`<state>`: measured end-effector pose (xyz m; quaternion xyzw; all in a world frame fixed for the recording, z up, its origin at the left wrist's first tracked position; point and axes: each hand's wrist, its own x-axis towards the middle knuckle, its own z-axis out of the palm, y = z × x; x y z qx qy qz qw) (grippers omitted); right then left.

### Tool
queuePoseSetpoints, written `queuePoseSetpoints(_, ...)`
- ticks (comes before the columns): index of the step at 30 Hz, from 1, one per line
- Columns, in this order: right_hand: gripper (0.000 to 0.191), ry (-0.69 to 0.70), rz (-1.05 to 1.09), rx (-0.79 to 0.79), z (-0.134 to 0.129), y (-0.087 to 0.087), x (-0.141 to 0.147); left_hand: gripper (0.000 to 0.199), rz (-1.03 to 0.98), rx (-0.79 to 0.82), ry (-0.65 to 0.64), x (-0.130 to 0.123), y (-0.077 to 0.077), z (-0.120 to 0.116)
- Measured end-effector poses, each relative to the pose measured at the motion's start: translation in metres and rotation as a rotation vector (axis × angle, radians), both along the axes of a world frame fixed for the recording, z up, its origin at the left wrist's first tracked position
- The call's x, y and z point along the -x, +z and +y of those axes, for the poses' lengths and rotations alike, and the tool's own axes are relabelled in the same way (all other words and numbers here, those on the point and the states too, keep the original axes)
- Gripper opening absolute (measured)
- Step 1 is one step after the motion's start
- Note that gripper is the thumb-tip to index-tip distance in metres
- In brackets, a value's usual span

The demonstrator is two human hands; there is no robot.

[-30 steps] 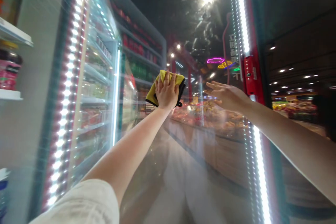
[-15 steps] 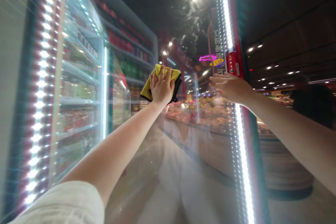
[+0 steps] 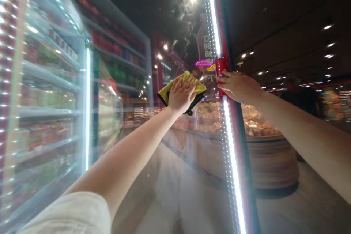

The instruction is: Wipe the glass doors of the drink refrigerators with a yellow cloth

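My left hand presses a yellow cloth with black edging flat against the inner side of a glass door. Its fingers lie over the folded cloth. At the door's edge, my right hand is open, its outstretched fingers over the red handle piece on the frame. A bright LED strip runs along that frame, above and below the red piece. Reflections of a light and of a pale figure show in the glass.
To the left stands a lit refrigerated cabinet with shelves of blurred packages. Beyond the door is a rounded, wood-look display counter heaped with goods. A person in dark clothing stands at the far right.
My left hand has slid the cloth rightward across the glass, closer to the door's edge. The view has turned right, and my right hand now overlaps the red piece on the frame.
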<state>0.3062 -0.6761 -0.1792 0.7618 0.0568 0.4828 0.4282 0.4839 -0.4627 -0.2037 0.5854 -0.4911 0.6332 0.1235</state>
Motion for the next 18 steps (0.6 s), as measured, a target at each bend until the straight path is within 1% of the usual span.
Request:
queuePoseSetpoints(1, 0.031, -0.002, 0.023, -0.008, 0.000, 0.002, 0.003, 0.048, 0.044, 0.079, -0.006, 0.007, 0.004, -0.012)
queuePoseSetpoints(2, 0.034, 0.000, 0.049, -0.021, 0.000, 0.004, 0.006, 0.048, 0.069, 0.125, -0.016, 0.013, 0.004, -0.022)
queuePoseSetpoints(3, 0.037, 0.006, 0.073, -0.038, 0.000, 0.006, 0.008, 0.048, 0.068, 0.129, -0.030, 0.018, -0.001, -0.031)
queuePoseSetpoints(5, 0.045, 0.028, 0.094, -0.088, 0.001, 0.007, 0.011, 0.048, 0.008, 0.026, -0.061, 0.024, -0.018, -0.041)
queuePoseSetpoints(7, 0.052, 0.063, 0.085, -0.146, 0.001, 0.007, 0.014, 0.048, -0.068, -0.128, -0.082, 0.025, -0.035, -0.043)
queuePoseSetpoints(8, 0.054, 0.083, 0.080, -0.172, 0.001, 0.007, 0.015, 0.048, -0.090, -0.189, -0.087, 0.024, -0.039, -0.043)
queuePoseSetpoints(9, 0.057, 0.102, 0.078, -0.195, 0.001, 0.007, 0.015, 0.048, -0.095, -0.225, -0.091, 0.023, -0.038, -0.043)
queuePoseSetpoints(10, 0.058, 0.120, 0.079, -0.218, 0.001, 0.007, 0.016, 0.048, -0.084, -0.233, -0.094, 0.022, -0.032, -0.045)
queuePoseSetpoints(11, 0.060, 0.135, 0.078, -0.241, 0.002, 0.008, 0.017, 0.049, -0.055, -0.212, -0.098, 0.023, -0.022, -0.049)
queuePoseSetpoints(12, 0.060, 0.149, 0.074, -0.266, 0.002, 0.009, 0.017, 0.050, -0.009, -0.164, -0.103, 0.024, -0.009, -0.055)
queuePoseSetpoints(14, 0.060, 0.173, 0.061, -0.316, 0.004, 0.012, 0.018, 0.053, 0.114, -0.018, -0.119, 0.030, 0.021, -0.071)
queuePoseSetpoints(15, 0.061, 0.182, 0.055, -0.338, 0.006, 0.013, 0.019, 0.053, 0.165, 0.044, -0.132, 0.034, 0.032, -0.080)
queuePoseSetpoints(16, 0.061, 0.188, 0.054, -0.355, 0.007, 0.013, 0.019, 0.054, 0.200, 0.087, -0.149, 0.038, 0.039, -0.088)
queuePoseSetpoints(17, 0.061, 0.192, 0.054, -0.368, 0.008, 0.013, 0.019, 0.054, 0.214, 0.105, -0.167, 0.041, 0.040, -0.094)
queuePoseSetpoints(18, 0.061, 0.193, 0.053, -0.378, 0.008, 0.012, 0.019, 0.054, 0.209, 0.101, -0.184, 0.044, 0.034, -0.097)
